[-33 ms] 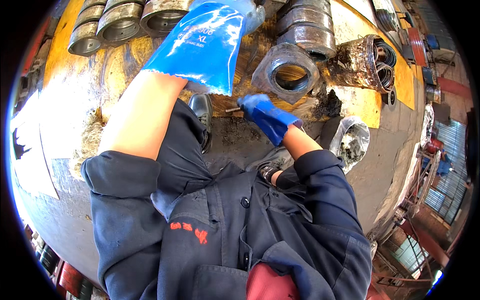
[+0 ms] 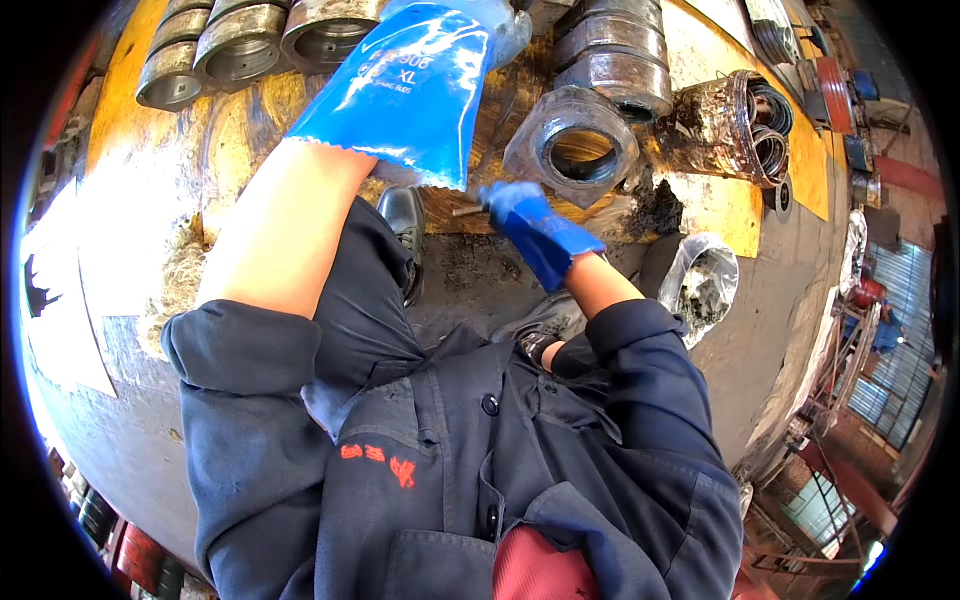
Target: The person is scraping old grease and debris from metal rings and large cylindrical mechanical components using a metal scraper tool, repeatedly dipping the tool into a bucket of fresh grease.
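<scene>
My left hand [image 2: 500,28], in a long blue rubber glove, reaches to the top edge. Its fingers look curled, but the glove and picture edge hide what they hold. My right hand [image 2: 512,205], in a blue glove, is closed round a thin metal rod [image 2: 466,211] whose short end sticks out to the left. Right of that hand, a thick greasy metal ring [image 2: 612,170] with a round bore lies on the yellow, oil-stained board [image 2: 735,215]. Behind it stands a stack of dark metal collars [image 2: 612,50].
Several metal cylinders [image 2: 238,50] stand at the back left. A rusty, oily bucket [image 2: 705,125] holding rings lies at the right. A plastic-lined container [image 2: 705,285] sits near my right forearm. Dark greasy lumps [image 2: 660,210] lie beside the ring. My shoe [image 2: 403,225] is below the left glove.
My right hand and the rod have shifted very slightly, the rod's free end tilting a little upward. The left hand stays nearly in place.
</scene>
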A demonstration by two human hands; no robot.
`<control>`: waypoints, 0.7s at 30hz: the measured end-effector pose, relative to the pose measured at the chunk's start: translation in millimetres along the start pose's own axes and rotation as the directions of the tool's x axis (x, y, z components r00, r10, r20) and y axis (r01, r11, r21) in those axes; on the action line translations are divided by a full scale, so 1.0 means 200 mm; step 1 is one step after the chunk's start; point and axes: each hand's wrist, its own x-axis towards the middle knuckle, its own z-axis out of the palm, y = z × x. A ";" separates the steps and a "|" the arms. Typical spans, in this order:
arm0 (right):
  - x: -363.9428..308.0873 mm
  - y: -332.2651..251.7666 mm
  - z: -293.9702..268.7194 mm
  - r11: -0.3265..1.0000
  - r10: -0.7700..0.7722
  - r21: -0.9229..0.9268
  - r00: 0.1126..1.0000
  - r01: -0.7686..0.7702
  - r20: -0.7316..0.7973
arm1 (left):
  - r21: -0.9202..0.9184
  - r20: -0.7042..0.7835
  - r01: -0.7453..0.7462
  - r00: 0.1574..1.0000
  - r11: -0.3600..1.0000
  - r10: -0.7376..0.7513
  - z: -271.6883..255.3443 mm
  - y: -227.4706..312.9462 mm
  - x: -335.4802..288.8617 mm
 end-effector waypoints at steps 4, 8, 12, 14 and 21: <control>0.09 0.07 -0.12 0.981 0.191 0.041 0.981 -0.189 -0.029 | 0.026 -0.020 -0.081 0.996 0.996 0.081 0.01 0.00 0.00; 0.08 0.02 0.03 0.992 0.111 0.043 0.991 -0.115 0.076 | 0.017 -0.124 -0.172 0.977 0.985 0.173 0.09 -0.02 0.02; -0.07 -0.02 0.05 0.999 -0.040 0.006 0.995 0.040 0.089 | -0.001 -0.137 -0.134 0.982 0.991 0.133 0.08 -0.02 0.01; -0.04 -0.02 0.00 1.000 0.002 0.009 0.998 -0.002 0.066 | -0.033 -0.139 -0.114 0.984 0.993 0.108 0.05 0.00 0.00; 0.08 -0.13 0.05 0.998 -0.059 0.013 0.991 0.061 -0.119 | 0.055 0.043 0.005 0.999 0.998 -0.007 0.05 0.05 0.00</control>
